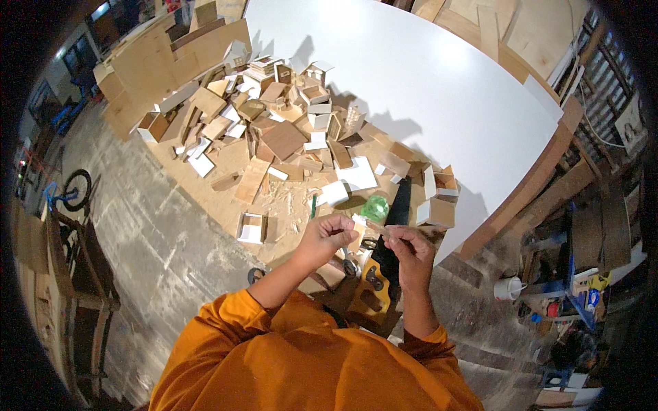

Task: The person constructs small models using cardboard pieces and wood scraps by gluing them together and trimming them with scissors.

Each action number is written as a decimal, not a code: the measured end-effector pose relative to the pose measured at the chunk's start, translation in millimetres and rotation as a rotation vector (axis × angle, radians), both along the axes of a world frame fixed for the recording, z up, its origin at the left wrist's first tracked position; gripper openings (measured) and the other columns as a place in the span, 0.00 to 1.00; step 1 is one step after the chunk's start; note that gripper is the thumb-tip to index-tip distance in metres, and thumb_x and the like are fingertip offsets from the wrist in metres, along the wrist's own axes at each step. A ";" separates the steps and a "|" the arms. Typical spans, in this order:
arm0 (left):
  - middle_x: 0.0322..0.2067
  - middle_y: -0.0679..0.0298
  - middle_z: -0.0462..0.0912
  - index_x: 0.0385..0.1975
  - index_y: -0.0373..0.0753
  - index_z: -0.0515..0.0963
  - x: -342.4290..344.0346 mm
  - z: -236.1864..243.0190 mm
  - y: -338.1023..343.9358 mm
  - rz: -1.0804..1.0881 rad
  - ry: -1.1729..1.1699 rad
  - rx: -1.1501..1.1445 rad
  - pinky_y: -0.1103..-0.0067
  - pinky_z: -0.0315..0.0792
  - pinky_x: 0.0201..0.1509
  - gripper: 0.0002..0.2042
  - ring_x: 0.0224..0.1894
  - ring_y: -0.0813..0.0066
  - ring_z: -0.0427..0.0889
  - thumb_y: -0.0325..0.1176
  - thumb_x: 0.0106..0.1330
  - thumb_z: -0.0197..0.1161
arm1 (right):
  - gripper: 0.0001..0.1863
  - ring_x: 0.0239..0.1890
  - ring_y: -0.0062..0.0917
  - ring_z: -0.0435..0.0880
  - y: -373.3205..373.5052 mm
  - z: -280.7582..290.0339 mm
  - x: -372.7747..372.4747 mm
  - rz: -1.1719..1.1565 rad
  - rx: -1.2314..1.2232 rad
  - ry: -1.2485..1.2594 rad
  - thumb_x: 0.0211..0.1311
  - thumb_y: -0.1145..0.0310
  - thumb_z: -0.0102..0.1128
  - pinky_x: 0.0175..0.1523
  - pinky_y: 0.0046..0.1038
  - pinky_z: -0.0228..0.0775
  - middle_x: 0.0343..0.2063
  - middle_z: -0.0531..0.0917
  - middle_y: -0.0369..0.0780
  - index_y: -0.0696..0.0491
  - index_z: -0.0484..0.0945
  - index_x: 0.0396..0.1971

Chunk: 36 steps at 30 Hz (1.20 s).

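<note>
My left hand (pixel 329 236) is closed on a small pale piece of wood (pixel 356 233), partly hidden by my fingers. My right hand (pixel 408 250) pinches a thin wooden strip (pixel 377 227) whose end reaches toward that piece. Just beyond them lies a green translucent object (pixel 375 208). Beneath my hands are scissors (pixel 349 267) and a handsaw with a yellow handle (pixel 367 305), its dark blade running away from me. A thin green pencil-like object (pixel 313 209) lies left of the green object.
A heap of wooden offcuts and small boxes (pixel 274 123) covers the work board, with shavings (pixel 291 209) nearer me. A large white panel (pixel 445 103) lies behind. A bicycle (pixel 68 192) stands at left; a white bucket (pixel 507 288) sits to the right.
</note>
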<state>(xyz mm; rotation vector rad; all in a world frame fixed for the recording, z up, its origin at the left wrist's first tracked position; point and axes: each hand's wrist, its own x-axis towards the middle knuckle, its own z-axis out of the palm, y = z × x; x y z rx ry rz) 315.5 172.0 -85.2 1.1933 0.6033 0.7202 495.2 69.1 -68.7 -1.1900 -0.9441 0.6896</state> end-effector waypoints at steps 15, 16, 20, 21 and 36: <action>0.30 0.73 0.77 0.34 0.39 0.76 -14.5 23.5 -7.0 0.000 -0.064 -0.198 0.83 0.77 0.29 0.03 0.30 0.85 0.76 0.28 0.64 0.63 | 0.04 0.35 0.30 0.87 -20.7 36.2 4.4 0.041 0.284 -0.706 0.51 0.81 0.64 0.41 0.28 0.79 0.32 0.85 0.43 0.57 0.81 0.28; 0.31 0.71 0.78 0.34 0.38 0.76 -17.1 19.0 -0.7 0.013 -0.088 -0.145 0.82 0.77 0.34 0.03 0.31 0.83 0.77 0.27 0.64 0.63 | 0.02 0.34 0.29 0.86 -22.9 36.7 6.3 0.058 0.294 -0.728 0.53 0.80 0.63 0.40 0.27 0.79 0.32 0.85 0.43 0.58 0.81 0.27; 0.33 0.66 0.80 0.34 0.36 0.76 -26.3 38.1 2.3 0.034 -0.106 -0.070 0.82 0.70 0.44 0.03 0.34 0.79 0.78 0.26 0.64 0.63 | 0.04 0.35 0.30 0.85 -32.1 31.5 9.1 -0.079 0.246 -0.581 0.52 0.78 0.64 0.41 0.30 0.79 0.34 0.84 0.44 0.57 0.81 0.30; 0.33 0.66 0.80 0.34 0.35 0.77 -26.9 35.9 3.4 0.040 -0.107 0.070 0.82 0.72 0.42 0.03 0.35 0.80 0.78 0.27 0.64 0.63 | 0.04 0.36 0.29 0.85 -33.3 29.6 14.6 -0.106 0.212 -0.461 0.53 0.78 0.64 0.42 0.30 0.78 0.36 0.84 0.44 0.57 0.80 0.30; 0.35 0.62 0.80 0.35 0.32 0.81 -34.3 47.1 -11.7 -0.184 -0.144 0.167 0.81 0.82 0.36 0.04 0.37 0.75 0.82 0.23 0.62 0.65 | 0.10 0.33 0.24 0.82 -25.9 38.8 0.8 0.249 0.030 0.467 0.55 0.78 0.65 0.39 0.23 0.76 0.35 0.83 0.42 0.58 0.80 0.38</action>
